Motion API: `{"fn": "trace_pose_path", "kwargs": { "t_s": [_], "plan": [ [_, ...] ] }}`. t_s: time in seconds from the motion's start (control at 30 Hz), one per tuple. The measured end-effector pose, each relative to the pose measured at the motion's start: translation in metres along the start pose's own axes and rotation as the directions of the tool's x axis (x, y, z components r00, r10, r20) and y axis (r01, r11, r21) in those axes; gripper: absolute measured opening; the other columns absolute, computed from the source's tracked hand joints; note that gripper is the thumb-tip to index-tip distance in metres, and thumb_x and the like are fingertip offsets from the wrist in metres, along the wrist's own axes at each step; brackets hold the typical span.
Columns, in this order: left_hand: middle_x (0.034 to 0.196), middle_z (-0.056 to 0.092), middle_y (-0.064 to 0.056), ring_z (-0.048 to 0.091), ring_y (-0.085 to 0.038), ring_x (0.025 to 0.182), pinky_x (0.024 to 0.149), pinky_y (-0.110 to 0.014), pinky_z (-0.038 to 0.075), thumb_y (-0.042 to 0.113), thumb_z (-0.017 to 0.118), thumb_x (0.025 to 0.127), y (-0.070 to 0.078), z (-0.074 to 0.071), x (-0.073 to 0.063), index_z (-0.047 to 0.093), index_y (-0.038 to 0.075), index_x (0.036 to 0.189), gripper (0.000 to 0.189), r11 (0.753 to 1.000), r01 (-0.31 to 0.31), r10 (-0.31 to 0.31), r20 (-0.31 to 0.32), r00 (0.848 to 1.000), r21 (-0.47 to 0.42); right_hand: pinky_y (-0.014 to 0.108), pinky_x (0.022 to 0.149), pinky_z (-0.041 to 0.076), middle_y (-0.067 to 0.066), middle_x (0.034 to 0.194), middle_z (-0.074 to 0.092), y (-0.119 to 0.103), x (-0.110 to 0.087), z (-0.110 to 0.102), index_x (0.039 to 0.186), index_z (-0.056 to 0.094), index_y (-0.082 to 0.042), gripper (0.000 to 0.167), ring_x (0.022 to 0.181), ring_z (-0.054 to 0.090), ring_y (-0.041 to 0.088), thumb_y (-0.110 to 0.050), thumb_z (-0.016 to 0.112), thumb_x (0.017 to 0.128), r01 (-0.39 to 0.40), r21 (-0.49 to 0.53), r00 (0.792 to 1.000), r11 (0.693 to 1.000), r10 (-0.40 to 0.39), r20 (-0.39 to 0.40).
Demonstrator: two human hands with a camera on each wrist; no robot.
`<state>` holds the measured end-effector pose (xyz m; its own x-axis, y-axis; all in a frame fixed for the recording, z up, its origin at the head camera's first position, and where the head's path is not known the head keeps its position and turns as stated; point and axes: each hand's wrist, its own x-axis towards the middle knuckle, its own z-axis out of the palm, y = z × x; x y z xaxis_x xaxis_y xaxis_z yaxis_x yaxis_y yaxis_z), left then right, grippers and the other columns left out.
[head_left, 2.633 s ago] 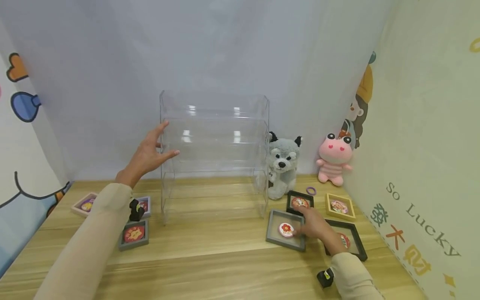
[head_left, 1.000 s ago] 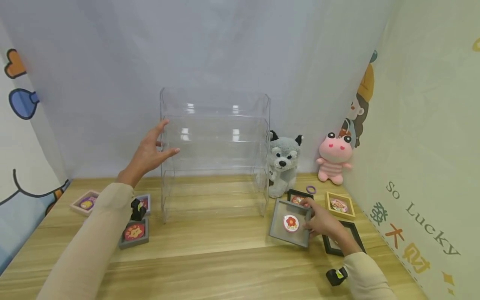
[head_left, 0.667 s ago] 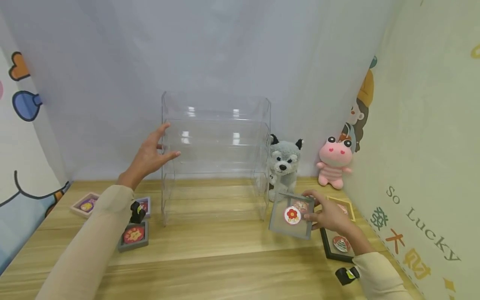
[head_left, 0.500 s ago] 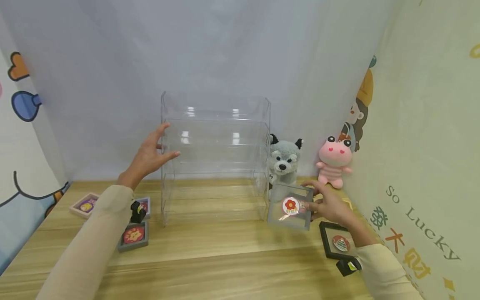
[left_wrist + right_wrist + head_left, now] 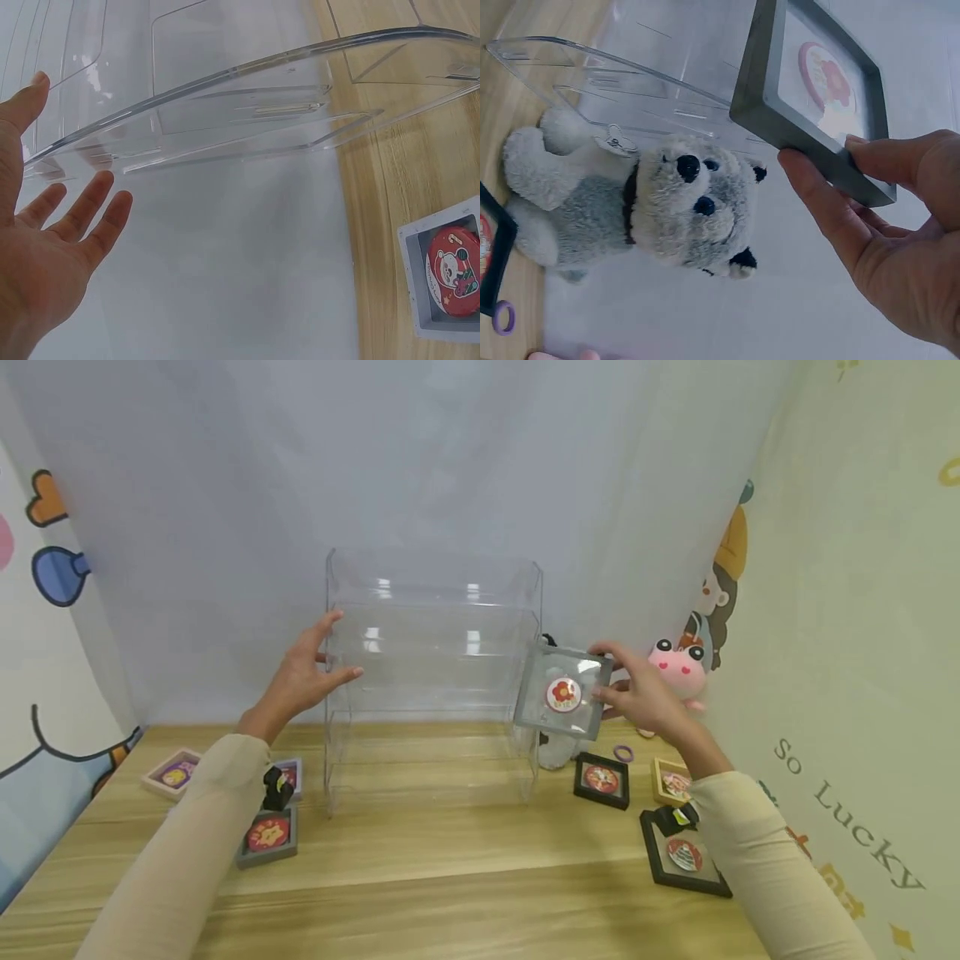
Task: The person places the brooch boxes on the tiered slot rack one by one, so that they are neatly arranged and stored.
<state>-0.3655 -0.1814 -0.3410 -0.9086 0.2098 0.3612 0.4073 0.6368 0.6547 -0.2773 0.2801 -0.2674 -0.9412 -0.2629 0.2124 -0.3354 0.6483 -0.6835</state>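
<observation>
My right hand (image 5: 639, 693) pinches the right edge of a square grey floating display frame (image 5: 525, 697), thumb on its face and fingers behind. A round badge with a red flower (image 5: 563, 694) sits in its clear middle. The frame is off the table, tilted, beside the right side of a clear tiered acrylic rack (image 5: 431, 697); the right wrist view shows its thick grey rim (image 5: 810, 150). At the rack's left side my left hand (image 5: 298, 677) has thumb and fingers spread around the side panel (image 5: 225, 82); whether they touch it is unclear.
A grey plush husky (image 5: 682, 202) sits right of the rack, mostly hidden behind the held frame in the head view. A pink plush (image 5: 678, 672), purple ring (image 5: 623, 752), black frames (image 5: 602, 780) and a yellow frame (image 5: 671, 781) stand right. Several small frames (image 5: 267, 835) lie left.
My right hand has picked the grey frame up off the table and carried it up and slightly left, toward the rack. The left hand has stayed at the rack's side.
</observation>
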Motion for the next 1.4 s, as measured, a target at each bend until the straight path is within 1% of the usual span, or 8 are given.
{"fn": "trace_pose_path", "kwargs": {
  "t_s": [0.17, 0.37, 0.5, 0.73, 0.87, 1.0, 1.27, 1.4],
  "plan": [
    [0.164, 0.017, -0.023, 0.050, -0.053, 0.125, 0.090, -0.066, 0.050, 0.029, 0.070, 0.094, 0.000, 0.002, -0.001, 0.010, 0.025, 0.162, 0.091, 1.000, 0.000, 0.000, 0.001, 1.000, -0.010, 0.039, 0.071, 0.062, 0.030, 0.124, 0.047, -0.017, 0.028, -0.004, 0.145, 0.040, -0.006, 0.055, 0.104, 0.067, 0.052, 0.004, 0.060, 0.095, 0.066, -0.054, 0.996, 0.996, -0.069, -0.053],
    [0.163, 0.021, -0.023, 0.052, -0.052, 0.123, 0.091, -0.065, 0.050, 0.028, 0.072, 0.094, 0.003, 0.003, 0.002, 0.013, 0.025, 0.162, 0.090, 1.000, -0.011, 0.011, -0.019, 1.000, -0.001, 0.046, 0.076, 0.062, 0.027, 0.123, 0.050, -0.032, 0.060, -0.006, 0.146, 0.040, -0.010, 0.053, 0.101, 0.069, 0.046, 0.001, 0.058, 0.097, 0.099, -0.126, 0.989, 0.987, -0.111, -0.095],
    [0.163, 0.022, -0.023, 0.053, -0.051, 0.122, 0.091, -0.065, 0.050, 0.027, 0.072, 0.093, 0.004, 0.004, 0.003, 0.014, 0.025, 0.162, 0.090, 1.000, -0.019, 0.019, -0.025, 1.000, -0.005, 0.048, 0.077, 0.061, 0.025, 0.124, 0.053, -0.038, 0.079, -0.003, 0.145, 0.041, -0.012, 0.053, 0.097, 0.070, 0.042, 0.001, 0.058, 0.097, 0.127, -0.153, 0.979, 0.980, -0.148, -0.137],
    [0.164, 0.020, -0.023, 0.051, -0.051, 0.123, 0.090, -0.065, 0.050, 0.030, 0.071, 0.094, 0.004, 0.007, 0.003, 0.012, 0.026, 0.162, 0.091, 1.000, -0.020, 0.020, -0.015, 1.000, -0.005, 0.043, 0.074, 0.062, 0.022, 0.127, 0.054, -0.045, 0.105, 0.005, 0.143, 0.044, -0.010, 0.050, 0.094, 0.069, 0.038, 0.001, 0.058, 0.096, 0.196, -0.202, 0.948, 0.960, -0.238, -0.211],
    [0.163, 0.021, -0.023, 0.052, -0.051, 0.124, 0.091, -0.065, 0.049, 0.030, 0.072, 0.094, 0.006, 0.006, 0.005, 0.012, 0.026, 0.162, 0.091, 1.000, -0.022, 0.022, -0.015, 1.000, -0.006, 0.045, 0.075, 0.060, 0.022, 0.128, 0.054, -0.049, 0.119, 0.009, 0.141, 0.047, -0.010, 0.047, 0.096, 0.068, 0.037, 0.001, 0.058, 0.096, 0.223, -0.221, 0.925, 0.949, -0.278, -0.261],
    [0.163, 0.022, -0.023, 0.052, -0.050, 0.123, 0.090, -0.064, 0.051, 0.029, 0.072, 0.093, 0.007, 0.007, 0.005, 0.013, 0.025, 0.162, 0.091, 1.000, -0.024, 0.024, -0.013, 1.000, -0.008, 0.047, 0.076, 0.057, 0.022, 0.124, 0.055, -0.053, 0.131, 0.013, 0.140, 0.048, -0.009, 0.045, 0.100, 0.064, 0.037, 0.001, 0.058, 0.097, 0.235, -0.251, 0.912, 0.939, -0.303, -0.278],
    [0.163, 0.021, -0.023, 0.051, -0.050, 0.125, 0.091, -0.064, 0.050, 0.030, 0.072, 0.093, 0.008, 0.006, 0.004, 0.011, 0.027, 0.162, 0.092, 1.000, -0.009, 0.009, -0.003, 1.000, -0.011, 0.048, 0.081, 0.056, 0.023, 0.119, 0.055, -0.058, 0.141, 0.020, 0.137, 0.048, -0.007, 0.042, 0.102, 0.061, 0.037, 0.001, 0.057, 0.098, 0.250, -0.287, 0.899, 0.925, -0.332, -0.286],
    [0.163, 0.021, -0.023, 0.050, -0.050, 0.126, 0.092, -0.065, 0.049, 0.030, 0.072, 0.093, 0.008, 0.005, 0.003, 0.011, 0.027, 0.162, 0.092, 1.000, -0.004, 0.004, 0.001, 1.000, -0.011, 0.048, 0.084, 0.055, 0.024, 0.117, 0.054, -0.058, 0.146, 0.021, 0.135, 0.048, -0.007, 0.040, 0.103, 0.060, 0.038, 0.002, 0.058, 0.097, 0.243, -0.294, 0.898, 0.924, -0.329, -0.291]
  ]
}}
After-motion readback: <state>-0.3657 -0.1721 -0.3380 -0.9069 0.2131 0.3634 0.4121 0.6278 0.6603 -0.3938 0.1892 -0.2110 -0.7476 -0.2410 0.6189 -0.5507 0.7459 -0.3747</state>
